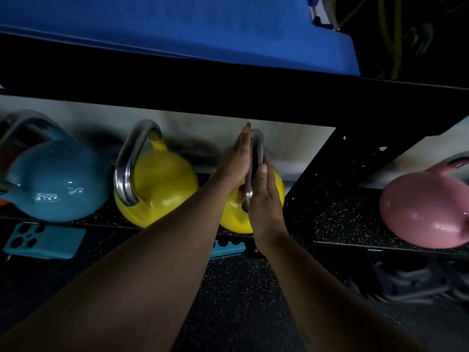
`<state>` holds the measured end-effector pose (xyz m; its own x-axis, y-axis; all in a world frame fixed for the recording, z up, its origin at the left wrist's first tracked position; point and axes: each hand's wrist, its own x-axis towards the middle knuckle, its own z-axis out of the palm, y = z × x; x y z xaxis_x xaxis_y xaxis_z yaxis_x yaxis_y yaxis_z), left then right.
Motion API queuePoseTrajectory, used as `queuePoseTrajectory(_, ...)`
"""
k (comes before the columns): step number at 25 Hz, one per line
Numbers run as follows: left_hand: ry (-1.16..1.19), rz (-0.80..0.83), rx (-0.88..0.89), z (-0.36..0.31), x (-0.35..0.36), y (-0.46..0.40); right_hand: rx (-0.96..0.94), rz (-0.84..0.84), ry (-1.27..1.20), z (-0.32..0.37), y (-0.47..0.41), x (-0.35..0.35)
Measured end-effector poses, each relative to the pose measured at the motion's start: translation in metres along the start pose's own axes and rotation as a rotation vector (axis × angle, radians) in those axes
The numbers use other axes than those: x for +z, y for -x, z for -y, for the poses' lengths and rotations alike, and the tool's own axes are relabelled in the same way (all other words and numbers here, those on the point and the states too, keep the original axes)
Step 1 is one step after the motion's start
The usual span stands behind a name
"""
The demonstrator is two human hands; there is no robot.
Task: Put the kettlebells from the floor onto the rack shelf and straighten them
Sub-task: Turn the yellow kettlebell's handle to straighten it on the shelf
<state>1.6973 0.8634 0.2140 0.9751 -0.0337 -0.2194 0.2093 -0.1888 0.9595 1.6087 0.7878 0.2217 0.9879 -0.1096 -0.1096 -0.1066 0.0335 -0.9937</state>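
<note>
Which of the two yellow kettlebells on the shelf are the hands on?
The right-hand yellow kettlebell, beside the black rack upright. The left hand and right hand press flat against its steel handle; the other yellow kettlebell stands untouched.

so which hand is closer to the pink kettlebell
Right. The right hand is on the near yellow kettlebell's handle on the side facing the pink kettlebell; the left hand presses the handle's far side.

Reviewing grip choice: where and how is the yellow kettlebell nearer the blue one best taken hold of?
On the left yellow kettlebell, grip the steel handle at its top arch, probably reaching from the front. The loop stands up clear of the round, slick body, and the shelf above blocks a straight-down approach.
</note>
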Motion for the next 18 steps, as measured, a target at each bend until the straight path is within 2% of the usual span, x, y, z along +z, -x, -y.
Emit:
queuePoseTrajectory(6,0.042,-0.009,0.043,0.006,0.001,-0.007,0.012,0.098,-0.006,-0.002,-0.002,-0.008)
queuePoseTrajectory(18,0.06,-0.029,0.003,0.008,0.005,-0.009,0.012,0.087,-0.052,-0.011,-0.009,-0.007)
